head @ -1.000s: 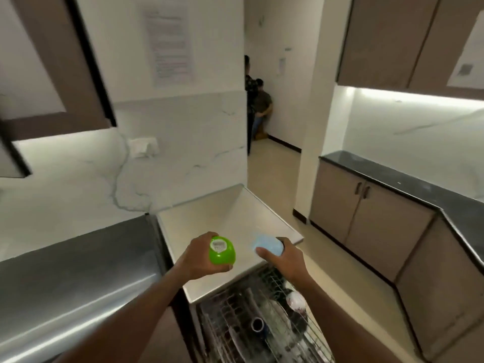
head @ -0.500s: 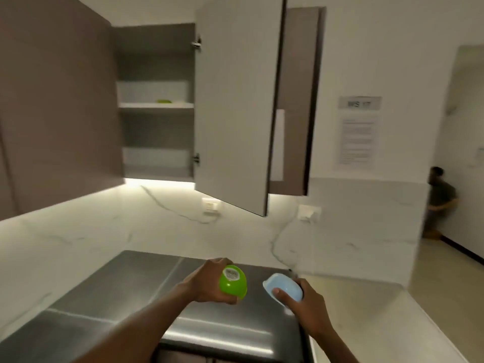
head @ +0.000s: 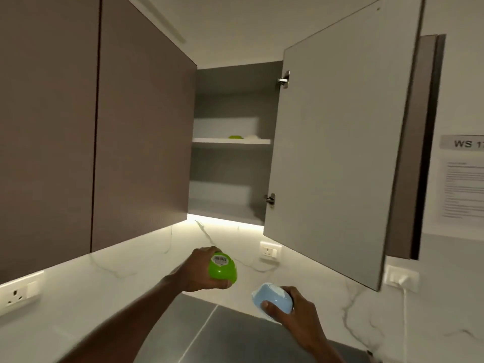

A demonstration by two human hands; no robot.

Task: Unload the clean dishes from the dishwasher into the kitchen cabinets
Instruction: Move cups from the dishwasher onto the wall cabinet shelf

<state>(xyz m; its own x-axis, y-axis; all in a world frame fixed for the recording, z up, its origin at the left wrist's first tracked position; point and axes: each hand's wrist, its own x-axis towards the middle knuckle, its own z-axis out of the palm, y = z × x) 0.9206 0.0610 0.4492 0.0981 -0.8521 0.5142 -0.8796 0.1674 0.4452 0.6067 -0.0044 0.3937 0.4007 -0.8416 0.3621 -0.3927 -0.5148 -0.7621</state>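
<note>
My left hand grips a small green bowl with a white sticker on its base. My right hand grips a small light-blue bowl, held lower and to the right. Both are raised in front of the white marble backsplash, below an open wall cabinet. The cabinet's upper shelf carries a green item and a pale one beside it. The dishwasher is out of view.
The cabinet's open door juts out toward me on the right, above my right hand. Closed brown cabinet doors fill the left. A steel countertop lies below. Wall sockets sit on the backsplash, one with a plug.
The view has swung from the dishwasher up and left to the wall cabinet. Both hands have risen with their bowls and now sit closer to the open cabinet.
</note>
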